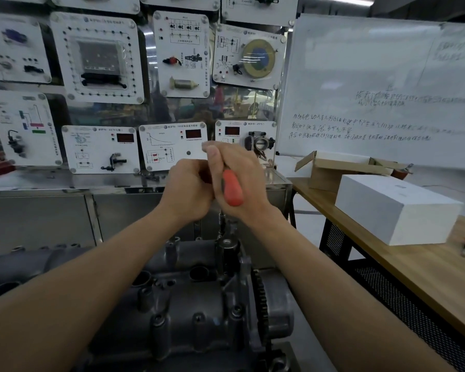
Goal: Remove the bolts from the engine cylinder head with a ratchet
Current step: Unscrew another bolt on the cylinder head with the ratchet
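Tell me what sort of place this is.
Probably a car-mechanics training workshop: wall panels with mounted car parts and red readouts, a handwritten whiteboard, and an engine under a red-handled ratchet.

The engine cylinder head (199, 312) is grey cast metal, matt and rough, with darker greasy places. The ratchet (232, 189) has a smooth orange-red handle, plastic by its look. The worktop (414, 269) is matt wood with visible grain. The white box (395, 208) near its far edge is smooth matt cardboard.
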{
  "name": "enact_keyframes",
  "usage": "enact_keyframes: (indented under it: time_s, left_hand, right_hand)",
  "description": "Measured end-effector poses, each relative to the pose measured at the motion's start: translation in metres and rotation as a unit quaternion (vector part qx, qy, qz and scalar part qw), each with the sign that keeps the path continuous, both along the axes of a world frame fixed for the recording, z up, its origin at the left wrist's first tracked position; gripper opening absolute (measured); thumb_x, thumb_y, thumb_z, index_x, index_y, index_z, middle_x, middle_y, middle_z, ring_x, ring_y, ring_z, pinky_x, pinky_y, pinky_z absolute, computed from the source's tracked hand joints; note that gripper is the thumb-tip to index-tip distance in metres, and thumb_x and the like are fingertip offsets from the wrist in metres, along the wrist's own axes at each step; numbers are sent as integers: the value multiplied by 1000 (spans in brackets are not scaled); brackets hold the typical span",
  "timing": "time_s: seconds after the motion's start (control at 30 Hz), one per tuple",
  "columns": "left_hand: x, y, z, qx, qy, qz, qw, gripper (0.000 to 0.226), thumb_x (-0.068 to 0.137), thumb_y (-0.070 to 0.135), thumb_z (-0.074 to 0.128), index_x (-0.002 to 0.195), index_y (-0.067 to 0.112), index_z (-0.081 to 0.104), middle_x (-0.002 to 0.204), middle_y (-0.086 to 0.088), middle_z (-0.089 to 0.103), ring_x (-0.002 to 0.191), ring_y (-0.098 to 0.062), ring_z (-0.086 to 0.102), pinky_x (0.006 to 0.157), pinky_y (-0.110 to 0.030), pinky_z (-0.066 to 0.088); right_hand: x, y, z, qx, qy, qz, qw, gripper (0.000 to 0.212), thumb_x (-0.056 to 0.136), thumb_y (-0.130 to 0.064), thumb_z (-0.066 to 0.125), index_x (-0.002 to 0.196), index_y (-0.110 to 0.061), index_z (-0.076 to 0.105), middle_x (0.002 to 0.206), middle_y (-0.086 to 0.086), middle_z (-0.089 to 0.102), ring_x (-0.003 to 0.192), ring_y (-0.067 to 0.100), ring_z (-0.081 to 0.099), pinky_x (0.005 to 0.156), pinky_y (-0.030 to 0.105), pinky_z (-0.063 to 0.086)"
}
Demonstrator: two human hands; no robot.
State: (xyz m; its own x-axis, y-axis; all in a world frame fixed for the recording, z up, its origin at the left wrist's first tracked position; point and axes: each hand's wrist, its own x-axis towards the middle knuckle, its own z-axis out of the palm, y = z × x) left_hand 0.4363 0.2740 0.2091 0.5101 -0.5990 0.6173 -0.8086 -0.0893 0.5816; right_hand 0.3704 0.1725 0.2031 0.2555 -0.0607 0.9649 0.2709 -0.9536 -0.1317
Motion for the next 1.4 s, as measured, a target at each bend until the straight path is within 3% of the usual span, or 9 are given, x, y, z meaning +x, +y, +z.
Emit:
enact_keyframes:
  time_s: [0.1,0.2,0.3,0.43,0.57,0.67,0.77,0.93,1.4]
  left_hand:
    - [0,2,0,-33,65,-47,996,19,82,-6,73,68,3,64,67,-1,66,56,-9,61,58,-27,47]
    - [-3,0,-1,-21,97,-101,990,13,91,4,71,78,1,68,79,-14,71,69,-20,68,71,-35,58]
    - [-5,-3,-4,9,112,-143,983,14,98,3,61,100,-6,71,94,-21,74,90,-34,70,81,-40,57]
    - [-2,-3,-4,12,89,-120,989,13,97,5,63,98,-2,73,93,-12,76,86,-25,73,78,-35,62]
    - [-3,-4,-3,-17,19,-53,998,14,89,8,72,76,13,73,68,4,72,58,-6,66,58,-16,53]
    - [-4,-3,-4,-14,-15,-8,1000,26,82,4,71,60,13,61,53,7,60,47,-7,53,50,-18,40]
    - [-4,-2,-4,-40,27,-25,999,15,85,6,74,72,2,68,67,-2,69,55,-10,61,54,-26,46]
    - [-6,-3,-1,15,97,-121,988,16,99,-1,56,101,-10,69,96,-19,74,92,-28,72,84,-40,59]
    - [-9,-5,-2,34,164,-152,974,23,104,11,52,113,-3,67,108,-28,70,102,-47,65,67,-39,59]
  right_hand:
    - [1,2,4,245,73,213,943,45,106,-29,37,95,-12,77,91,-5,75,88,3,69,81,21,55]
    - [-2,-12,6,496,136,464,721,61,107,-41,28,89,-14,80,109,7,76,99,22,72,83,36,58]
    - [-5,-29,5,566,148,519,623,64,107,-44,28,87,-15,82,109,6,76,96,25,73,86,39,58]
    - [-5,-32,4,539,168,460,685,58,108,-41,30,91,-16,80,106,7,77,92,24,74,84,39,55]
    - [-5,-21,-3,155,1,30,988,46,105,-34,39,95,-10,76,98,2,77,91,5,69,83,23,54]
    - [-1,-14,-3,-11,-37,-24,999,39,105,-25,43,94,-6,76,102,7,77,97,12,69,89,28,52]
    - [-3,-3,2,254,69,209,942,42,106,-30,37,93,-14,75,108,-2,75,101,10,69,85,22,55]
    - [-11,-21,6,550,120,518,644,64,108,-41,27,87,-15,81,109,1,76,91,21,73,69,31,59]
    - [-5,-31,4,583,126,486,639,58,108,-39,32,83,-16,78,106,2,77,83,22,73,72,34,52]
